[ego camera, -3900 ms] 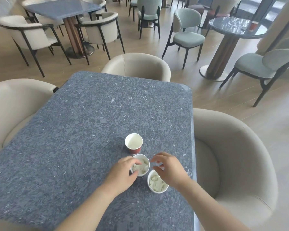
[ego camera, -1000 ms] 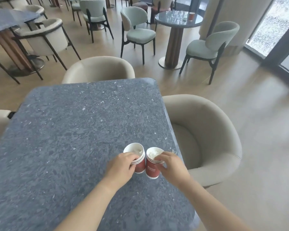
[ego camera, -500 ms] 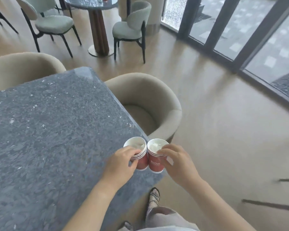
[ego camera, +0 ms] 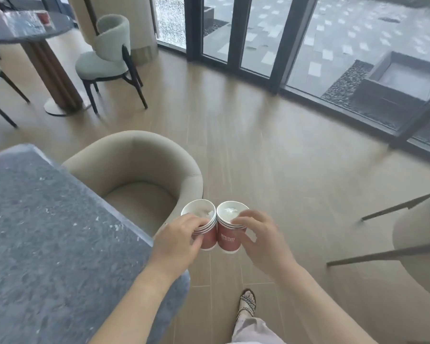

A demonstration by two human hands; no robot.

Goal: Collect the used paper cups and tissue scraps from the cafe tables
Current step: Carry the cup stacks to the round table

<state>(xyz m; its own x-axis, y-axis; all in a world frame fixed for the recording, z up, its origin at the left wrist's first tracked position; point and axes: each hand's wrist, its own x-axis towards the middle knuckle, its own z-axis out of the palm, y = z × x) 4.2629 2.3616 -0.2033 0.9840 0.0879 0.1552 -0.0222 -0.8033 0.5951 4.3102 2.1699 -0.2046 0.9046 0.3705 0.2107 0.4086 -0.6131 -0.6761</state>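
Two stacks of red paper cups held side by side in the air, sides touching, above the wood floor (ego camera: 271,150) just past the near corner of the grey-blue speckled table (ego camera: 47,232); both upright, tipped slightly away from the camera.

Left cup stack (ego camera: 209,238): several nested cups, white rims layered one under another; white crumpled tissue scrap (ego camera: 207,212) sits inside the top cup, against the near wall.
Right cup stack (ego camera: 230,240): also nested, at least two or three rims showing, white printed logo on the red side; white tissue wad (ego camera: 230,210) inside the top cup, filling most of the opening.

Left hand (ego camera: 181,235) wraps the left cup stack from the left, fingers curled round the rims, thumb on the lower body; right hand (ego camera: 261,242) grips the right cup stack from the right, fingers curled over the rim and side; both forearms bare.

Beige tub chair (ego camera: 139,165) tucked at the table edge, just behind and left of the cups; seat bare.
Far left: round dark table (ego camera: 15,28) on a pedestal with a small red cup (ego camera: 45,18) on top, blurred, contents not readable; pale green chair (ego camera: 107,58) beside it.
Glass doors (ego camera: 258,33) along the back, paved yard outside.
Sandalled foot (ego camera: 247,302) and light trouser leg (ego camera: 253,331) below the hands; another chair (ego camera: 420,244) at the right edge.
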